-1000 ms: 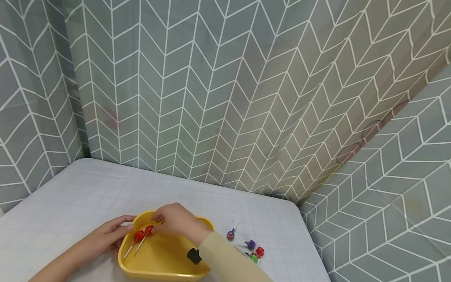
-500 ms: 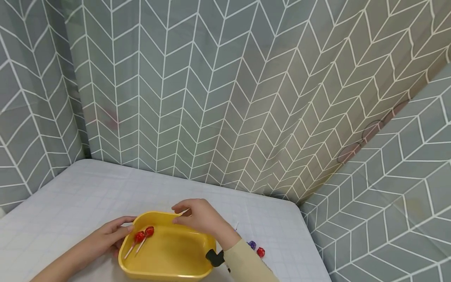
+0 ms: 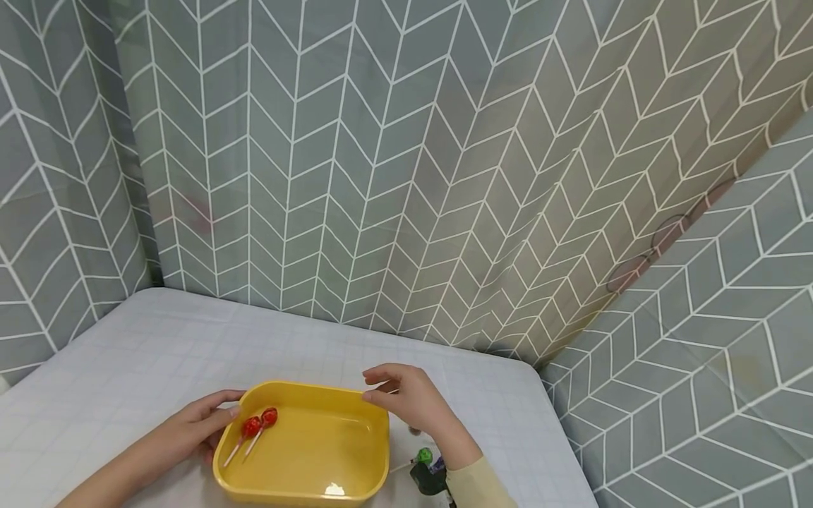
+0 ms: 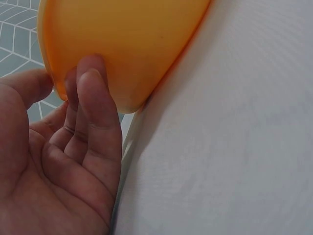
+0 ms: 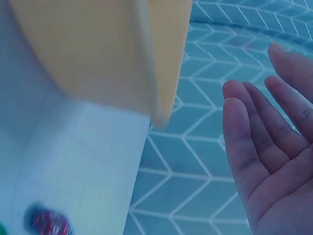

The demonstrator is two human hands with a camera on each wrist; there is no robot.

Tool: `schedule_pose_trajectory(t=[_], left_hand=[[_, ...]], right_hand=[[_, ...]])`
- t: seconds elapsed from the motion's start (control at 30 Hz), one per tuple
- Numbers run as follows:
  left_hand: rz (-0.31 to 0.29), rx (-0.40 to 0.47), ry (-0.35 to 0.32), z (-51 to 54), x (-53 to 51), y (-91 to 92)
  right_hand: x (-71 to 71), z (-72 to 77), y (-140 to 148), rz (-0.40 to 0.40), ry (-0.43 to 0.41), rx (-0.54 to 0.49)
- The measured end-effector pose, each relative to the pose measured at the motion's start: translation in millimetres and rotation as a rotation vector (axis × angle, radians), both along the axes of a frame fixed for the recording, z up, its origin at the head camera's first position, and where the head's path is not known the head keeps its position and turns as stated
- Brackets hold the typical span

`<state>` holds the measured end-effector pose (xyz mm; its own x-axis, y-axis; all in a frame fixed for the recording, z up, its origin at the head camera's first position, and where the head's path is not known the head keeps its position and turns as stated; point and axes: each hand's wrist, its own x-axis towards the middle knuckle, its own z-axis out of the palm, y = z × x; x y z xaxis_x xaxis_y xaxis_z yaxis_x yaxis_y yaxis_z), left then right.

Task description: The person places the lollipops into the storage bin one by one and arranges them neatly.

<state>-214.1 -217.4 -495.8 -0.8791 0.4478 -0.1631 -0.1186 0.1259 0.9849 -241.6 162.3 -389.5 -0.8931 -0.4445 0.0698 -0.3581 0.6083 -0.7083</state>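
Observation:
Two red-wrapped lollipops (image 3: 251, 426) lie side by side in the left part of a yellow plastic tray (image 3: 317, 448), white sticks towards the front. My left hand (image 3: 197, 427) holds the tray's left edge. In the left wrist view, its fingertips (image 4: 95, 93) press the outer wall while the thumb is at the rim. My right hand (image 3: 413, 396), holding nothing, hovers by the tray's back right corner with fingers loosely bent. A green lollipop (image 3: 424, 455) lies on the table under the right forearm, partly hidden with others. The right wrist view shows a red-wrapped candy (image 5: 49, 223) below the hand.
A white cloth with faint grid lines covers the table (image 3: 190, 339). Grey curtains with white chevron lines (image 3: 356, 176) hang behind it and along both sides. A black wrist device (image 3: 428, 480) sits under my right forearm.
My right hand has lifted out of the tray and moved right, past its back rim, its fingers loosening. Both red lollipops stay in the tray. The left hand keeps its place.

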Motion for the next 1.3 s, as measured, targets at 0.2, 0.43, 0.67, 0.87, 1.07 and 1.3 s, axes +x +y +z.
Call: schedule_pose_trajectory(t=[0.2, 0.43, 0.67, 0.87, 1.07, 1.3], left_hand=[[0.002, -0.006, 0.001, -1.1, 0.2, -0.6], [0.004, -0.013, 0.006, -2.7, 1.1, 0.6], [0.021, -0.033, -0.003, -0.8, 2.5, 0.9], [0.018, -0.044, 0.011, -0.3, 1.7, -0.2], [0.006, -0.037, 0.016, -0.4, 1.2, -0.8], [0.013, -0.029, 0.007, 0.0, 1.9, -0.1]], right_hand=[[1.1, -5.4, 27, -0.063, 0.022, -0.021], [7.6, -13.9, 63, -0.138, 0.02, -0.021], [14.0, -24.3, 92, -0.22, -0.019, -0.031], [18.5, -33.7, 111, -0.287, -0.037, -0.092], [21.0, -36.5, 125, -0.334, -0.059, -0.143], [15.7, -39.2, 140, -0.409, -0.055, -0.158]])
